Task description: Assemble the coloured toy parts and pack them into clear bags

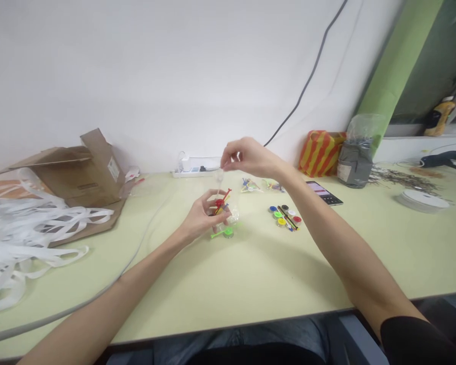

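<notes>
While a clear plastic bag (231, 215) is held over the pale green table (258, 268), its upper film appears pinched between the closed fingertips of the right hand (251, 158), seemingly to keep it drawn upward. A red plastic stick (222, 201) is gripped by the curled fingers of the left hand (200, 217); coloured plastic discs (283, 215) lie beyond those fingers.

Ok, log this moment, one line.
left hand: holds clear plastic bag, red and green parts | right hand: raised above, fingers pinched | nearby: colored plastic discs
</notes>
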Demonstrator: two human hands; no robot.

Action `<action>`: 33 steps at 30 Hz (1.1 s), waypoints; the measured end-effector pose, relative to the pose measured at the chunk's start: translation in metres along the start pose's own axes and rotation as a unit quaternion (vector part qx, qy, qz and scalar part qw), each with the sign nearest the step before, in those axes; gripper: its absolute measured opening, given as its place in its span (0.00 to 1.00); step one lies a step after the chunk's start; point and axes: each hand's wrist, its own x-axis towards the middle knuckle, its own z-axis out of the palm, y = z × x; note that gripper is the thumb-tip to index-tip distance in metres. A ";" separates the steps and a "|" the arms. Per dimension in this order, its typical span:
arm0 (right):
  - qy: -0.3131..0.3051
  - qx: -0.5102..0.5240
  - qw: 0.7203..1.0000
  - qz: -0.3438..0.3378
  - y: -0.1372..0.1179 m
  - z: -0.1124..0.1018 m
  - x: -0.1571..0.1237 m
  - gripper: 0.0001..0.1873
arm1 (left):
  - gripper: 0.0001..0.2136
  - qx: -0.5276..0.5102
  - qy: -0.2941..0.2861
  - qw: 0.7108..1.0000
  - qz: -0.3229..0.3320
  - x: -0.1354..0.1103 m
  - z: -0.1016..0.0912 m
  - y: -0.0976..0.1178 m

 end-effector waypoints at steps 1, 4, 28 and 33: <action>-0.029 0.016 0.999 -0.001 -0.002 0.004 0.001 0.02 | 0.31 -0.004 -0.002 1.000 0.001 0.000 0.000 0.000; -0.090 0.075 0.993 0.000 -0.005 0.015 0.004 0.02 | 0.32 -0.014 -0.005 1.000 0.006 -0.001 0.001 0.001; -0.002 -0.030 0.998 -0.056 -0.012 0.011 0.000 0.08 | 0.36 -0.081 -0.026 0.996 0.001 0.001 0.003 0.003; 0.069 -0.063 0.996 0.017 0.000 0.014 0.003 0.11 | 0.30 -0.074 0.044 0.996 -0.002 0.002 -0.001 0.002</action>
